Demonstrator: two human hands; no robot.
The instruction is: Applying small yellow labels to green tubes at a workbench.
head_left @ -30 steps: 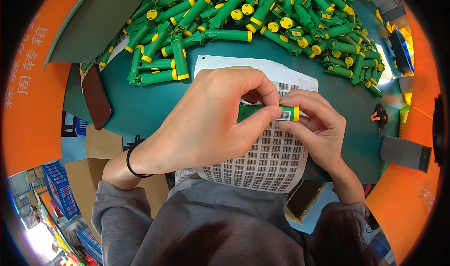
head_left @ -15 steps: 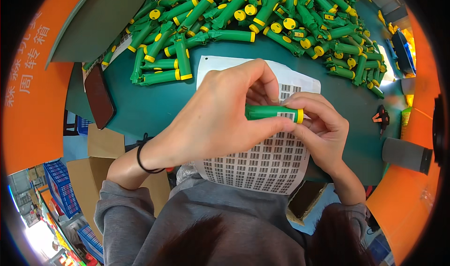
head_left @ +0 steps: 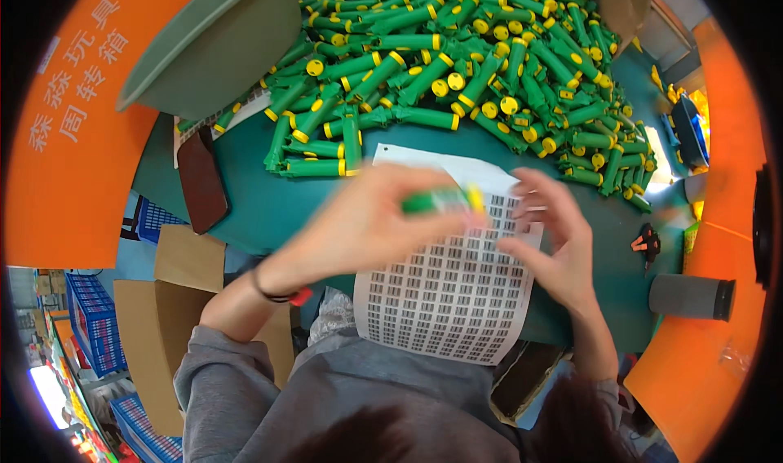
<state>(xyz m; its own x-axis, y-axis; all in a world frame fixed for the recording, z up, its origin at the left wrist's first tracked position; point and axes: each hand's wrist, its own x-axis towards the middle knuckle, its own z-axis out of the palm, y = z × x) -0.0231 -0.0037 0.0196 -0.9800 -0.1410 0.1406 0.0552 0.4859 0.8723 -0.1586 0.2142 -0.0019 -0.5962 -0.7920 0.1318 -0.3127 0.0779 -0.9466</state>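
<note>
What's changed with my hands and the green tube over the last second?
Your right hand has let go of the green tube and opened. Your left hand now holds it alone, farther left. The camera view shifted too. The printed sheet and pile of tubes look unmoved.

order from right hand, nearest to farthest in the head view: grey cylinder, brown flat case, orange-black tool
1. Orange-black tool: just right of the right hand.
2. Grey cylinder: farther right, slightly lower in view.
3. Brown flat case: far left.
</note>
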